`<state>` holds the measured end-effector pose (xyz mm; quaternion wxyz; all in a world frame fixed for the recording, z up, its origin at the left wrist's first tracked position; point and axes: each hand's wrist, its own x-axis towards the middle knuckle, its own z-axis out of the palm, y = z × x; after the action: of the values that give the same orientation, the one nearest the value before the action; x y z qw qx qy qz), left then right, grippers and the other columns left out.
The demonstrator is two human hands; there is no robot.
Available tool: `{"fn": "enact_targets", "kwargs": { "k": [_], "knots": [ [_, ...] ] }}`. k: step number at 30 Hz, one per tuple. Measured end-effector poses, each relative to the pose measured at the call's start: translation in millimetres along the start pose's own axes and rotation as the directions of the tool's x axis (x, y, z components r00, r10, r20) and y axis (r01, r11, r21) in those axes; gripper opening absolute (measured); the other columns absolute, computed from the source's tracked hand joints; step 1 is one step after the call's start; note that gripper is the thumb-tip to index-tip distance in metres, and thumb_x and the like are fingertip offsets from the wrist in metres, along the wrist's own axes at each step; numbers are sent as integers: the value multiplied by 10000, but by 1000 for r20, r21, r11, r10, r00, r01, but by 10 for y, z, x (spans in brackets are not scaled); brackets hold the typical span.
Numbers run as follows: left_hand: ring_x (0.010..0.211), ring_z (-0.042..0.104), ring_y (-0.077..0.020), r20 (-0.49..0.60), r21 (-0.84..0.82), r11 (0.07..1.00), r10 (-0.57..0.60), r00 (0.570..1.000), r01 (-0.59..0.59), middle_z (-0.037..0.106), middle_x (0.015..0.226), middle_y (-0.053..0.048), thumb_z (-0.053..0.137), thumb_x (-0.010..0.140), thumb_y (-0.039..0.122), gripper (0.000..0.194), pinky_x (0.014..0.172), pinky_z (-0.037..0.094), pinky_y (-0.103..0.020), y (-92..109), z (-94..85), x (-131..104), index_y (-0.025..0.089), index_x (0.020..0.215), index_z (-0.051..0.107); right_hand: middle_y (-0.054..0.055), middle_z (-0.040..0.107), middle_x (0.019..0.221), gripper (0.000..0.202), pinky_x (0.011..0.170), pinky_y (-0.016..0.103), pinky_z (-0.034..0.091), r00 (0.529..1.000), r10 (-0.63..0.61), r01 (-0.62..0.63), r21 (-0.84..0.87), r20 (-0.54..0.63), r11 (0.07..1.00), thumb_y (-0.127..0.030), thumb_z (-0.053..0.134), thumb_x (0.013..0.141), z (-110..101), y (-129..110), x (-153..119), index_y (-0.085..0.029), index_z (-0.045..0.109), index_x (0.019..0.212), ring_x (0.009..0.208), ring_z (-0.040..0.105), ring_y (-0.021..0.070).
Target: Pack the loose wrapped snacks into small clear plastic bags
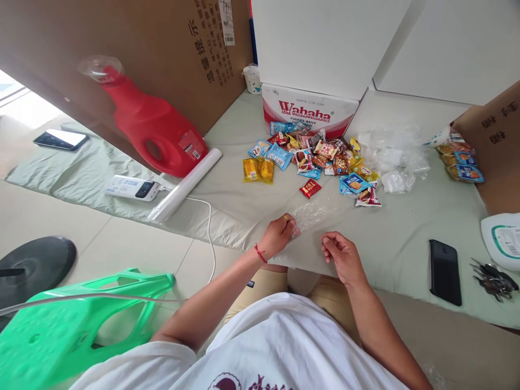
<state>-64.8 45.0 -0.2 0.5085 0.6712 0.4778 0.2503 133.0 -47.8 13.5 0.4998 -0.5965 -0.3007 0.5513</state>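
Note:
My left hand [279, 235], with a red string on the wrist, is closed on a crumpled clear plastic bag [311, 214]. The bag spreads to the right over the cloth. Just right of it, my right hand [342, 255] has its fingers curled and the thumb close to the forefinger; whether anything thin is pinched there I cannot make out. Beyond both hands lies a pile of small wrapped snacks [320, 154]. A red snack packet [310, 189] lies nearest to my hands, in front of the pile. Yellow snack packets [259, 170] lie at its left edge.
Crumpled clear bags [392, 154] lie right of the pile, before a Wahaha carton [309, 108]. Packed snack bags [461, 160] stand far right. A black phone [446, 272] and keys [493, 279] lie near right. Left are a plastic film roll [186, 185], red jug [152, 127], power bank [132, 187] and green stool [77, 325].

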Motion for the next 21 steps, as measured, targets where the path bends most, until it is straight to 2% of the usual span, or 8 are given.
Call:
{"fn": "enact_targets", "kwargs": {
  "k": [3,5,8,10,14,18,21],
  "knots": [
    [786,672,-178,-15,-1,1000,-11,1000,11,758,858,-11,441,975,313,173,752,478,-271,1,32,-40,249,901,584,-24,591,668,384,435,206,417,1000,-21,22,-31,11,999,-546,832,719,103,74,75,-210,711,860,550,487,97],
    [768,669,-178,-32,65,998,8,999,-6,751,867,-16,450,972,312,175,739,481,-276,6,60,-84,243,938,608,-17,606,706,422,430,204,429,1000,0,1,-24,17,1000,-587,827,712,177,128,91,-215,696,861,576,508,106],
    [850,692,-201,-54,232,968,115,992,-100,751,931,-49,449,986,320,225,813,505,-313,-6,127,-156,235,989,658,30,678,860,533,485,230,516,997,80,-80,80,-1,994,-702,775,718,275,173,94,-219,668,918,733,624,158],
    [993,706,-231,-42,283,940,211,977,-191,755,1070,-90,452,993,316,251,908,523,-355,-41,188,-194,227,1018,686,50,704,933,558,571,274,580,993,121,-117,160,-13,980,-720,771,715,311,179,100,-220,652,931,835,672,191],
    [1221,656,-274,-3,280,893,367,930,-352,686,1342,-134,487,990,310,267,1061,510,-444,-146,303,-239,214,1068,723,11,713,845,472,754,329,623,992,123,-107,274,-40,956,-549,911,628,292,185,127,-210,629,796,828,697,178],
    [1234,659,-286,23,265,867,433,901,-423,665,1380,-154,510,976,271,275,1072,516,-469,-193,348,-297,210,1133,727,12,749,854,416,864,359,621,993,115,-98,354,-25,930,-443,954,594,213,208,128,-201,661,765,826,714,168],
    [1224,669,-263,13,165,872,466,885,-462,677,1348,-150,553,961,268,246,1045,544,-425,-171,355,-342,213,1148,704,20,760,853,391,911,378,612,995,96,-86,378,-7,922,-418,951,613,168,222,115,-205,649,739,870,730,189]
  ]
}}
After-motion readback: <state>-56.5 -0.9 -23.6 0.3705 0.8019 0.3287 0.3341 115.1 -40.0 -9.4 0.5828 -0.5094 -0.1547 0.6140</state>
